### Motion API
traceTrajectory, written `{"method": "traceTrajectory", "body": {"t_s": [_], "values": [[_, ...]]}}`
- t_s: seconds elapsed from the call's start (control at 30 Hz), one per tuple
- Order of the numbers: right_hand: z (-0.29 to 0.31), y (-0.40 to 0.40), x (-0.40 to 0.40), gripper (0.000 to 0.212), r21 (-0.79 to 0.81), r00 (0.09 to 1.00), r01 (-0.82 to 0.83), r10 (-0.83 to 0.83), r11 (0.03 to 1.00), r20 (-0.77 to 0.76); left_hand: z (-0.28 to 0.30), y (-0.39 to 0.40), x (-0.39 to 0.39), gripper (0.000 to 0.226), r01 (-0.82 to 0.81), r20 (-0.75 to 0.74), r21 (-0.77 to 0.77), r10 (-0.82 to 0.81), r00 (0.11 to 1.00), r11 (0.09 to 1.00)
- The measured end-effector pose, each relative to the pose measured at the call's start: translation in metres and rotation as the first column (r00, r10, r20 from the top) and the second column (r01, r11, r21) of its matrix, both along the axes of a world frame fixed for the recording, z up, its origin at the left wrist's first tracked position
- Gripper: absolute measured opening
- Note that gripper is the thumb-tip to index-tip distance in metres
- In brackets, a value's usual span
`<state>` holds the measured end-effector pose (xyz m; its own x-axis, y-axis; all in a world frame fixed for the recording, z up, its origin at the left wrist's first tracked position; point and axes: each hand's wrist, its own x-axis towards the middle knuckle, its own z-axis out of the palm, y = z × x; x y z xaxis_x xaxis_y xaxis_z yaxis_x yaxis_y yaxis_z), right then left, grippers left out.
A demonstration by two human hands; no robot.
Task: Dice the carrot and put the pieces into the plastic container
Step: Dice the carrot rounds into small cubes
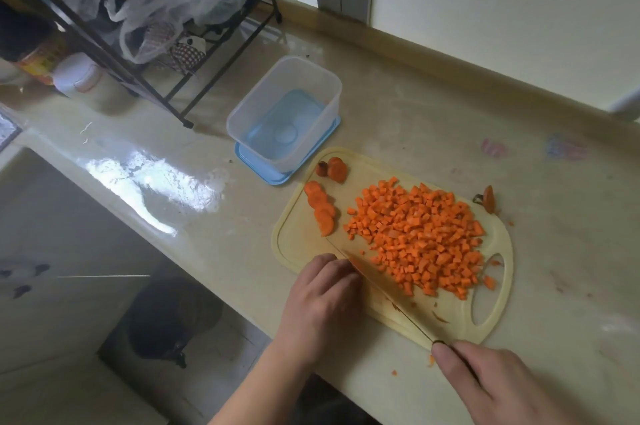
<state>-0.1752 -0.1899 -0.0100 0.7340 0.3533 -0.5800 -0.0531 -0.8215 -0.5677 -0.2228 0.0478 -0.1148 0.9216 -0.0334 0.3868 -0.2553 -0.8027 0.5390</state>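
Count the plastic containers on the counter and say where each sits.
1. The clear plastic container stands empty on a blue lid, just beyond the far left corner of the cutting board. Others could be hidden on the rack behind the bags.

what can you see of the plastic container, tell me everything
The plastic container is a clear, rounded-rectangular tub of thin translucent plastic, upright and open, with no carrot in it. It stands on a blue lid whose rim shows along its near edges and tints its base blue. It sits on the glossy counter just beyond the cutting board's far left corner. No hand touches it.
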Motion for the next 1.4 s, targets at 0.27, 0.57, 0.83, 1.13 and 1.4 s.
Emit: {"method": "traceTrajectory", "body": {"t_s": [0.27, 0.57, 0.83, 1.13, 1.4], "values": [[-0.015, -0.005, 0.003, 0.11, -0.03, 0.998, -0.064, 0.065, 0.997, 0.026, 0.001, -0.006, 0.001, 0.016, -0.04, 0.03, -0.066, 0.042, 0.999, 0.997], [-0.02, 0.008, 0.014, 0.092, 0.087, 0.994, -0.101, 0.098, 0.991, 0.037, 0.003, -0.006, -0.002, 0.022, -0.041, 0.061, -0.013, 0.042, 0.997, 0.999], [-0.009, -0.005, -0.001, 0.105, 0.06, 0.996, -0.077, 0.073, 0.995, 0.058, 0.008, -0.006, -0.002, 0.012, -0.052, 0.053, -0.001, 0.052, 0.997, 0.999], [-0.02, 0.002, -0.002, 0.092, 0.0, 0.989, -0.133, 0.133, 0.991, 0.059, 0.002, -0.003, -0.003, 0.014, -0.048, 0.047, -0.021, 0.049, 0.998, 0.999], [-0.015, 0.016, 0.002, 0.087, 0.12, 0.998, -0.066, 0.063, 0.991, 0.024, 0.006, -0.004, -0.004, 0.018, -0.052, 0.051, 0.018, 0.051, 0.997, 0.998]]}}
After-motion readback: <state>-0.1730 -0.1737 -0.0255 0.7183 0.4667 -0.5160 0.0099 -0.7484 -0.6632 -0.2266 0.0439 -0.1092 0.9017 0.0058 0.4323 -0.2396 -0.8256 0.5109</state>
